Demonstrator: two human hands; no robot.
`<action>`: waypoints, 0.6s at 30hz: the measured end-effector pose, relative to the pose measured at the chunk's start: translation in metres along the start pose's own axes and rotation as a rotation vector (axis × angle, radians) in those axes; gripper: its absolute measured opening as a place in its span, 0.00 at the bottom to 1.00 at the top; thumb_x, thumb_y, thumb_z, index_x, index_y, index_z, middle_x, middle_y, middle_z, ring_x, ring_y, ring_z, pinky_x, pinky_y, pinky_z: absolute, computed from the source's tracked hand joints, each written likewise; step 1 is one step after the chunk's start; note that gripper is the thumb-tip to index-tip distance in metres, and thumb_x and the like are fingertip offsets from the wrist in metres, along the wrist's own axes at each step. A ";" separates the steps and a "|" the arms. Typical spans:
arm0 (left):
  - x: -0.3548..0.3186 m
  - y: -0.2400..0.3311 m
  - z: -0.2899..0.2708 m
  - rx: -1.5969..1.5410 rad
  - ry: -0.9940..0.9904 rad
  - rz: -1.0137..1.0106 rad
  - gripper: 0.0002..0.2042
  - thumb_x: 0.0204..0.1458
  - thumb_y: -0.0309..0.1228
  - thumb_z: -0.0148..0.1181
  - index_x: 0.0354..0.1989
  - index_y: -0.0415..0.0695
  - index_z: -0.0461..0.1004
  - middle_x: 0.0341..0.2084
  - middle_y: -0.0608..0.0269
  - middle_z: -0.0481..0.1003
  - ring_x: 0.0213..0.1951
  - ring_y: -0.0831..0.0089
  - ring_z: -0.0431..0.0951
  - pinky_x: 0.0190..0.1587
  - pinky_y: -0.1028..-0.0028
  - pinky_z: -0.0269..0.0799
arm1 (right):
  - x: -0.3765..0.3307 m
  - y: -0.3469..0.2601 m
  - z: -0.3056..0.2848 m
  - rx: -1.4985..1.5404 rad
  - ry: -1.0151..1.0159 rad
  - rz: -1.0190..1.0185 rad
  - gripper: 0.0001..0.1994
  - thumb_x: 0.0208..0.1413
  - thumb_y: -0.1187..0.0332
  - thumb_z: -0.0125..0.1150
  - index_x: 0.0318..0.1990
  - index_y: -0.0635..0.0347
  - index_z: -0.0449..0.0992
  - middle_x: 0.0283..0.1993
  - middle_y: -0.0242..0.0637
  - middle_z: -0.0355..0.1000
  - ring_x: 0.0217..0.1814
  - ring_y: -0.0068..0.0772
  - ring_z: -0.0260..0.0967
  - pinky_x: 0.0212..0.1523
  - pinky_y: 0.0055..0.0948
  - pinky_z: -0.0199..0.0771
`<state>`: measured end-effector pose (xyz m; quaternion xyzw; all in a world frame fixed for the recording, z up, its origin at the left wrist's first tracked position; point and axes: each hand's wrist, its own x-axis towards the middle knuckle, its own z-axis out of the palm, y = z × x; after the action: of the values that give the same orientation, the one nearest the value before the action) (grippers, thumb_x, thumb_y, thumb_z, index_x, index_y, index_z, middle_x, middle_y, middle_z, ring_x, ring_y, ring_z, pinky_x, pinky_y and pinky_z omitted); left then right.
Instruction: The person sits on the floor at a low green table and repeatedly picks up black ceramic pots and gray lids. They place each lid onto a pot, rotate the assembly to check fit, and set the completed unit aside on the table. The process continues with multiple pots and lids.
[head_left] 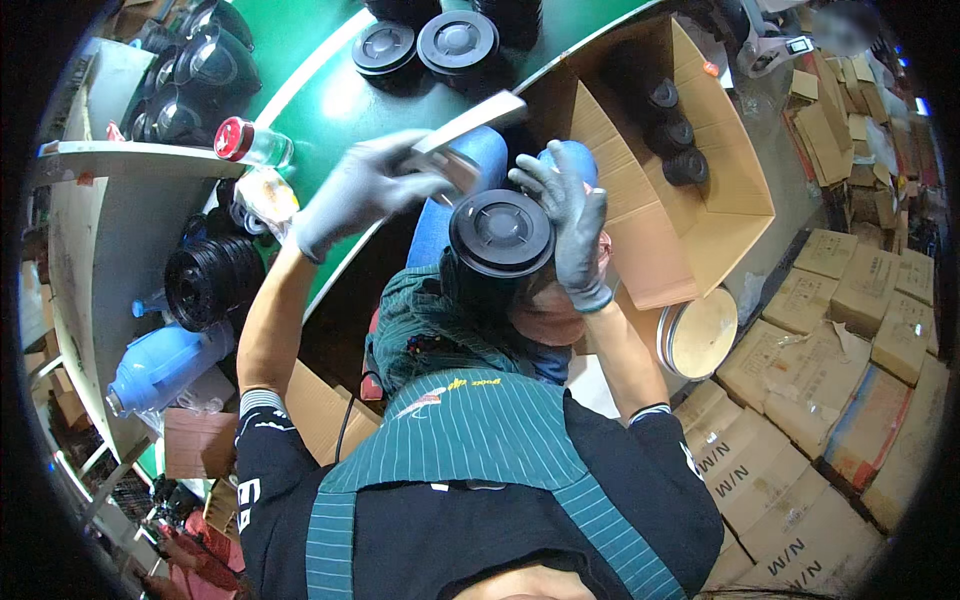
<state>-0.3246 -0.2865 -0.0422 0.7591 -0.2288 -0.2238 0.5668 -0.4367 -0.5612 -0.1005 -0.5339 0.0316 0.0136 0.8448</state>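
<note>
My left hand [375, 185], in a grey glove, is closed around a pale flat strip [475, 120] that points to the upper right. A brownish piece under that strip is partly hidden by the fingers, and I cannot make out its kind. In front of my lap is a black round part [502, 232] with a ribbed, disc-shaped top; its lower portion is out of sight. Along its right side is my right hand [572, 215], also gloved, with fingers stretched out and slightly apart. Whether the palm touches the part is unclear.
An open cardboard box [725, 215] with black round parts inside stands to the right. Black discs [458, 42] sit on the green table [310, 85], near a red-lidded jar [255, 143]. Stacked cartons [790, 370] fill the right; a blue bottle-shaped object [170, 365] is at left.
</note>
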 end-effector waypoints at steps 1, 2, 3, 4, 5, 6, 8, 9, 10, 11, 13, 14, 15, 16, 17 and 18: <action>0.004 0.022 0.015 0.161 -0.111 0.048 0.26 0.57 0.37 0.76 0.63 0.41 0.79 0.44 0.51 0.86 0.43 0.55 0.87 0.50 0.62 0.83 | 0.003 0.003 -0.006 0.050 0.022 -0.035 0.56 0.68 0.21 0.35 0.84 0.64 0.47 0.75 0.59 0.67 0.75 0.49 0.69 0.79 0.46 0.63; 0.008 0.038 0.029 0.327 -0.220 0.098 0.23 0.61 0.33 0.73 0.63 0.39 0.78 0.47 0.56 0.87 0.46 0.61 0.88 0.52 0.63 0.83 | 0.004 -0.001 0.006 0.276 0.167 0.000 0.54 0.68 0.22 0.37 0.84 0.62 0.48 0.71 0.60 0.72 0.73 0.50 0.73 0.78 0.48 0.66; 0.006 0.049 0.044 0.523 -0.222 0.076 0.25 0.59 0.36 0.74 0.62 0.39 0.78 0.46 0.53 0.87 0.46 0.54 0.88 0.52 0.58 0.83 | 0.008 -0.012 0.006 0.389 0.180 0.039 0.52 0.70 0.24 0.39 0.83 0.61 0.50 0.68 0.59 0.74 0.71 0.51 0.74 0.77 0.49 0.68; 0.008 0.057 0.056 0.720 -0.237 0.062 0.26 0.58 0.39 0.74 0.62 0.39 0.79 0.45 0.50 0.87 0.46 0.47 0.88 0.52 0.54 0.83 | 0.013 -0.019 0.002 0.504 0.206 0.068 0.49 0.71 0.26 0.42 0.83 0.60 0.53 0.66 0.58 0.76 0.69 0.51 0.76 0.76 0.51 0.70; 0.014 0.064 0.061 0.669 -0.300 -0.026 0.32 0.55 0.45 0.74 0.65 0.41 0.76 0.49 0.42 0.83 0.49 0.37 0.84 0.52 0.48 0.81 | 0.022 -0.017 -0.007 0.567 0.176 0.068 0.43 0.73 0.30 0.44 0.79 0.59 0.62 0.59 0.54 0.81 0.63 0.49 0.80 0.71 0.52 0.76; 0.014 0.070 0.065 0.698 -0.261 -0.017 0.33 0.55 0.44 0.74 0.67 0.42 0.75 0.52 0.40 0.81 0.52 0.37 0.83 0.53 0.48 0.81 | 0.026 -0.018 -0.010 0.349 0.149 0.057 0.35 0.75 0.40 0.51 0.72 0.64 0.70 0.48 0.45 0.83 0.54 0.42 0.84 0.64 0.48 0.82; 0.006 0.085 0.074 0.770 -0.202 0.006 0.35 0.55 0.44 0.74 0.70 0.43 0.72 0.58 0.38 0.77 0.56 0.37 0.81 0.55 0.48 0.80 | 0.044 0.002 -0.025 0.341 0.047 0.058 0.27 0.77 0.52 0.56 0.67 0.69 0.74 0.35 0.36 0.79 0.44 0.34 0.83 0.57 0.42 0.85; -0.001 0.083 0.082 0.866 -0.183 0.003 0.41 0.55 0.45 0.74 0.75 0.44 0.64 0.64 0.34 0.69 0.64 0.35 0.73 0.63 0.44 0.73 | 0.052 0.010 -0.031 0.400 0.043 0.104 0.22 0.77 0.61 0.57 0.65 0.73 0.74 0.30 0.29 0.72 0.39 0.28 0.80 0.52 0.37 0.85; -0.007 0.082 0.089 0.924 -0.107 0.073 0.47 0.54 0.48 0.74 0.79 0.41 0.58 0.69 0.34 0.64 0.72 0.34 0.64 0.73 0.42 0.61 | 0.059 0.010 -0.028 0.376 -0.059 0.110 0.22 0.78 0.60 0.56 0.67 0.71 0.74 0.28 0.26 0.69 0.37 0.27 0.79 0.50 0.35 0.84; -0.015 0.077 0.100 0.851 -0.089 0.121 0.50 0.55 0.50 0.74 0.80 0.40 0.55 0.72 0.34 0.61 0.75 0.34 0.60 0.75 0.42 0.56 | 0.065 0.018 -0.029 0.504 -0.202 0.140 0.23 0.77 0.60 0.56 0.68 0.70 0.73 0.28 0.25 0.70 0.38 0.27 0.80 0.49 0.34 0.84; -0.027 0.085 0.123 0.756 -0.038 0.208 0.53 0.56 0.53 0.72 0.82 0.37 0.51 0.75 0.34 0.57 0.79 0.35 0.54 0.78 0.40 0.48 | 0.086 0.040 -0.021 0.589 -0.406 0.197 0.25 0.76 0.60 0.56 0.72 0.69 0.70 0.27 0.24 0.72 0.41 0.30 0.82 0.50 0.34 0.83; -0.028 0.094 0.140 0.729 -0.010 0.251 0.53 0.56 0.55 0.71 0.82 0.36 0.51 0.77 0.34 0.56 0.80 0.35 0.52 0.79 0.39 0.46 | 0.098 0.054 -0.016 0.544 -0.460 0.222 0.27 0.76 0.59 0.57 0.74 0.70 0.67 0.27 0.24 0.72 0.43 0.33 0.82 0.52 0.36 0.83; -0.024 0.103 0.155 0.731 0.018 0.281 0.51 0.58 0.56 0.69 0.80 0.34 0.54 0.76 0.34 0.57 0.80 0.36 0.52 0.79 0.37 0.44 | 0.109 0.068 -0.009 0.500 -0.518 0.246 0.30 0.76 0.59 0.57 0.76 0.70 0.65 0.26 0.24 0.73 0.45 0.36 0.83 0.55 0.37 0.83; -0.025 0.109 0.165 0.794 0.036 0.232 0.49 0.58 0.56 0.68 0.79 0.34 0.57 0.76 0.35 0.59 0.79 0.37 0.54 0.80 0.37 0.44 | 0.118 0.072 -0.001 0.561 -0.600 0.433 0.30 0.76 0.59 0.57 0.76 0.71 0.64 0.26 0.23 0.74 0.46 0.37 0.84 0.58 0.40 0.83; -0.023 0.105 0.170 0.787 0.050 0.224 0.49 0.59 0.56 0.68 0.79 0.34 0.57 0.75 0.36 0.59 0.79 0.38 0.55 0.80 0.37 0.44 | 0.120 0.076 0.009 0.741 -0.769 0.408 0.30 0.76 0.61 0.55 0.76 0.74 0.63 0.27 0.23 0.75 0.48 0.38 0.84 0.64 0.42 0.82; -0.022 0.099 0.171 0.780 0.063 0.215 0.48 0.59 0.57 0.68 0.79 0.34 0.58 0.75 0.37 0.60 0.79 0.39 0.56 0.80 0.38 0.44 | 0.120 0.076 0.008 0.728 -0.720 0.439 0.29 0.77 0.62 0.54 0.76 0.74 0.63 0.28 0.23 0.75 0.48 0.38 0.84 0.65 0.43 0.81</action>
<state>-0.4536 -0.4282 0.0112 0.8954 -0.3574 -0.0364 0.2632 -0.3214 -0.5229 -0.1737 -0.1499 -0.1456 0.3591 0.9096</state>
